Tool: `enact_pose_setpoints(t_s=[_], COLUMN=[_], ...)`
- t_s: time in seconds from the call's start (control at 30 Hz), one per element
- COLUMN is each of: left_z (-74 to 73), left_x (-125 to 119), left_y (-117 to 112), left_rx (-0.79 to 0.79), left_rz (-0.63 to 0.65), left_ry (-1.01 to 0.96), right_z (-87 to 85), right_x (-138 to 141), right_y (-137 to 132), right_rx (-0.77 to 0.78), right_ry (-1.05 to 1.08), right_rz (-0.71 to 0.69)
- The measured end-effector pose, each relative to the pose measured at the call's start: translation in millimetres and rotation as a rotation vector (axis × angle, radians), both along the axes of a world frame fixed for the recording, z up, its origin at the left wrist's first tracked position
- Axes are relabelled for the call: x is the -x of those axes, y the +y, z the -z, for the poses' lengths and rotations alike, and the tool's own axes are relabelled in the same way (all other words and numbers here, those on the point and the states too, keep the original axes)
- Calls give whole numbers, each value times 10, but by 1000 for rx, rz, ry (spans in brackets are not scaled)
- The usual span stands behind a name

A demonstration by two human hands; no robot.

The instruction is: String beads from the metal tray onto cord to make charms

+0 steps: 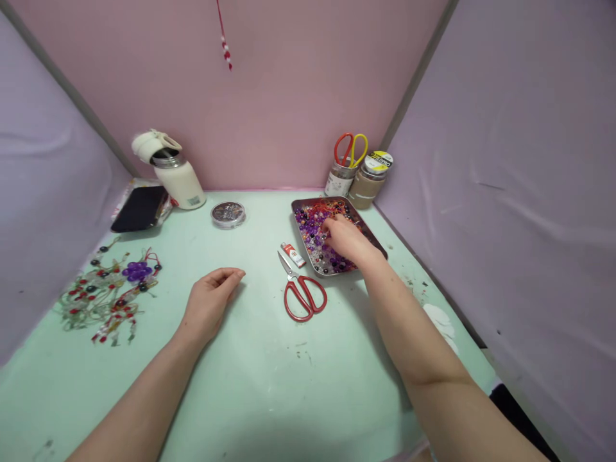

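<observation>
My right hand [349,239] reaches into a metal tray [378,247] of small loose beads [310,224], purple, clear, dark and orange. Its bent fingers touch the beads, with thumb and forefinger a little apart; no held bead shows. My left hand [212,303] rests on the table, thumb and fingertips pressed together; anything between them is too small or hidden to make out. Between the hands lie red-handled scissors [301,292], blades slightly spread and pointing away. A red and white lighter [293,255] lies between the scissors and the tray.
Strung bead pieces [103,292] with a purple bead flower [137,271] lie at left. Behind stand a white bottle [180,183], a dark phone [140,209] and a round clear case [228,214]. Scissors in a jar [339,179] and a brown jar [368,186] stand beyond the tray.
</observation>
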State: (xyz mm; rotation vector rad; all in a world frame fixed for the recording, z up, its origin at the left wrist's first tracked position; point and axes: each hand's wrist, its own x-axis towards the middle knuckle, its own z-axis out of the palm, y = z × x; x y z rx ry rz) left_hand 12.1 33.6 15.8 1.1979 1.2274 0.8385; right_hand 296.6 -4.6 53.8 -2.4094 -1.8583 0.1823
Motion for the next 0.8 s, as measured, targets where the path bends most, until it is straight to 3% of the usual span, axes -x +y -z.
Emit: enact_pose_setpoints(t_s=[0.13, 0.4, 0.8], left_z=[36, 31, 35], left_x=[13, 3, 9], left_y=[14, 15, 17], left_rx=[-5, 4, 5], left_rz=[6, -6, 13], left_ry=[11, 16, 5], right_z=[-66, -103, -18], right_x=[-46, 25, 136], right_y=[-30, -56, -2], right_rx=[-57, 106, 126], right_ry=[8, 151, 50], right_rz=[-20, -220, -170])
